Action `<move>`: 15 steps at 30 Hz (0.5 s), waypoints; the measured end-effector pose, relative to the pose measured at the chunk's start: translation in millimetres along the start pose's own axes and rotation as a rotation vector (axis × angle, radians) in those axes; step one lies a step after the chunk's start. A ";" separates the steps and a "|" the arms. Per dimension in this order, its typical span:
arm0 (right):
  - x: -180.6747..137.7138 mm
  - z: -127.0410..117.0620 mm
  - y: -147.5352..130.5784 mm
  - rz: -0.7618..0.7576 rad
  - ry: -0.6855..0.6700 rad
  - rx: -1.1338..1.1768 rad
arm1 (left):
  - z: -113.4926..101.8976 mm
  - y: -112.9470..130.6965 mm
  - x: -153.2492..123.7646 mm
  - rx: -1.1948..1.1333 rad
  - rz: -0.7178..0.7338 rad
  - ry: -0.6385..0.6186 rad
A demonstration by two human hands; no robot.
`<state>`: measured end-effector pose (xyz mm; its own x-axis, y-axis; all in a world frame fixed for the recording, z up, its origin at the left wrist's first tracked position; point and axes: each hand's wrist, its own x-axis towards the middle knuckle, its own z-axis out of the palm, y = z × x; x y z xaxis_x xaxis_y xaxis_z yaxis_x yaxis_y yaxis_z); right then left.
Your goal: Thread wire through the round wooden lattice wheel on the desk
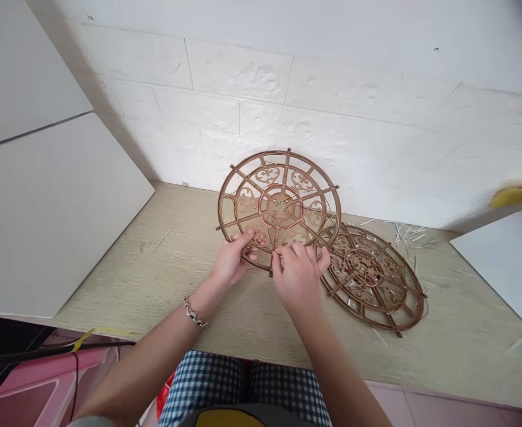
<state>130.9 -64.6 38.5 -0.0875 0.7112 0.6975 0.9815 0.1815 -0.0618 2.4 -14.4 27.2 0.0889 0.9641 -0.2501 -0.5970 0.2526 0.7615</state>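
Observation:
A round brown openwork frame [282, 230] with scroll ornaments, spokes and thin wires wound on it is propped up at a tilt above the table. My left hand [234, 256] grips its lower left rim, thumb in front. At the lower rim, my right hand [300, 270] has its fingers curled in a pinch; whether they hold the rim or a wire there is hidden. A reddish wire loop [261, 212] circles the frame's centre. Partly behind it on the right, a second round brown frame [396, 317] lies on the table, wires tangled across it.
The wooden table [122, 279] meets a white brick-patterned wall [154, 65]. White panels stand at left [65, 213] and right [509, 261]. Thin white offcuts [405, 233] are scattered at the back right. A pink plastic container [34, 379] sits below the table's left edge.

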 end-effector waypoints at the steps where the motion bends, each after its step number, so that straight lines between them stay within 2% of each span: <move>1: 0.8 -0.2 -0.1 -0.022 -0.004 -0.004 | 0.0 0.6 0.2 -0.001 0.003 0.000; 3: 7.3 -3.3 6.3 -0.171 -0.044 -0.024 | 0.0 1.9 0.6 -0.008 0.014 0.007; 7: 29.6 -15.8 32.2 -0.587 -0.118 -0.044 | 0.3 3.7 0.0 -0.004 0.018 -0.013; 9: 36.6 -20.6 40.8 -0.715 -0.150 -0.048 | 0.7 3.4 -0.9 0.008 0.019 -0.033; 11: 36.6 -22.3 41.8 -0.737 -0.172 -0.049 | 1.2 2.7 -1.9 0.016 0.026 -0.030; 12: 34.1 -21.9 39.6 -0.697 -0.169 -0.047 | 1.5 2.3 -2.2 0.020 0.028 -0.024; 15: 23.1 -19.1 27.3 -0.433 -0.135 -0.034 | 1.8 1.5 -2.0 0.016 0.015 -0.008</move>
<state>159.0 -56.3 66.5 -0.5105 0.6575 0.5541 0.8543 0.4610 0.2401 2.8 -15.8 30.0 0.0867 0.9683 -0.2341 -0.5854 0.2397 0.7745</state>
